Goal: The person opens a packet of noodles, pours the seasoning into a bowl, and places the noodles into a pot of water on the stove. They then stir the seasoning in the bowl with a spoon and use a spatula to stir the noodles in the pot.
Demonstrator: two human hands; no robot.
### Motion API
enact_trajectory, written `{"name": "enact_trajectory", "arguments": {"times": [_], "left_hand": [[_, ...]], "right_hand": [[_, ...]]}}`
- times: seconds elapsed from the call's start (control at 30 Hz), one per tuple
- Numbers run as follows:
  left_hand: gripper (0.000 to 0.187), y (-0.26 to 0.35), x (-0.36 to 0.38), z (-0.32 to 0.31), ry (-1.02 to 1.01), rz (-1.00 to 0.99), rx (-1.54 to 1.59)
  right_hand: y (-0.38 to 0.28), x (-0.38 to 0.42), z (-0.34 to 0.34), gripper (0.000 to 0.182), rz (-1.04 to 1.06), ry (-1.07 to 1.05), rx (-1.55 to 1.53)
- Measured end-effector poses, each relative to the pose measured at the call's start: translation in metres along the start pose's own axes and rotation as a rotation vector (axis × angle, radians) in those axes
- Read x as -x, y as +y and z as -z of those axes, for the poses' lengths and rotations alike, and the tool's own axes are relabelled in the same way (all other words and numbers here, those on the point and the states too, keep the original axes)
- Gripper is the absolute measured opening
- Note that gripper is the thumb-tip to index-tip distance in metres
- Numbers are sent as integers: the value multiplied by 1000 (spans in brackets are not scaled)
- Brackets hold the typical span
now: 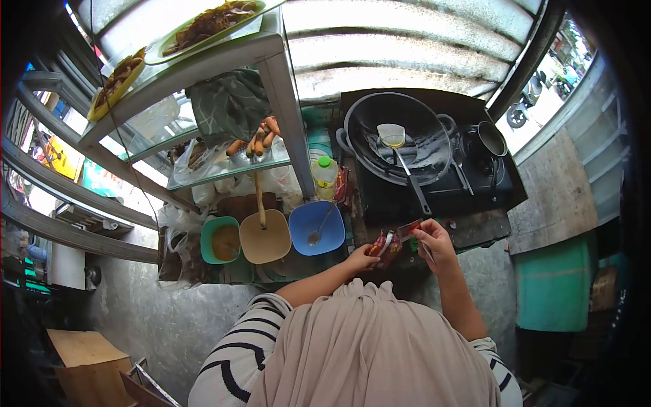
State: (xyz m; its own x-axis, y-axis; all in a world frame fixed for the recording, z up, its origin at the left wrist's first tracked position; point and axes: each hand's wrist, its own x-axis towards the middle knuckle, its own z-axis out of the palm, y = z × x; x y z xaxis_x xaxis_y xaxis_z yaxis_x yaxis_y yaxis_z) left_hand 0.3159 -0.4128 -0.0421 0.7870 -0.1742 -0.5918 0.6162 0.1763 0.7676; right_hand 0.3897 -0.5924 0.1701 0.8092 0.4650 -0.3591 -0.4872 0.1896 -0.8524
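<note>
My left hand [362,258] is closed round a shiny red packet [385,249] at the front edge of the counter. Just right of it, my right hand [437,247] pinches a small red sachet [409,229], whose far end meets the packet's top in this view. Ahead of both hands a big dark wok [369,152] rests on the black stove [380,203]. A spatula [405,169] lies in the wok, its blade in the bowl and its black handle pointing toward my hands.
Left of my hands stand a blue bowl [302,227] with a spoon, a beige bowl [252,249] and a green bowl [207,243] of brownish liquid. A green-capped bottle [325,178] is behind them. The glass cabinet [274,74] holds carrots [258,144]. A small pan [491,140] sits right.
</note>
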Motion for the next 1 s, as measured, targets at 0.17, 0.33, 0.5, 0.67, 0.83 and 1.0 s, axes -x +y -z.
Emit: {"name": "enact_trajectory", "arguments": {"times": [0.17, 0.33, 0.5, 0.67, 0.83, 1.0], "left_hand": [[54, 17, -14, 2, 56, 85, 263], [60, 13, -36, 7, 201, 102, 430], [72, 61, 19, -21, 564, 147, -96], [51, 92, 79, 7, 81, -78, 226], [36, 118, 146, 38, 125, -325, 378], [21, 102, 178, 71, 523, -573, 185]], "right_hand": [[-8, 11, 6, 15, -12, 49, 12], [-4, 12, 11, 16, -44, 77, 45], [9, 1, 1, 15, -61, 18, 37], [18, -26, -24, 12, -126, -74, 31], [36, -50, -78, 12, -160, -168, 138], [58, -57, -131, 11, -90, -358, 225]]}}
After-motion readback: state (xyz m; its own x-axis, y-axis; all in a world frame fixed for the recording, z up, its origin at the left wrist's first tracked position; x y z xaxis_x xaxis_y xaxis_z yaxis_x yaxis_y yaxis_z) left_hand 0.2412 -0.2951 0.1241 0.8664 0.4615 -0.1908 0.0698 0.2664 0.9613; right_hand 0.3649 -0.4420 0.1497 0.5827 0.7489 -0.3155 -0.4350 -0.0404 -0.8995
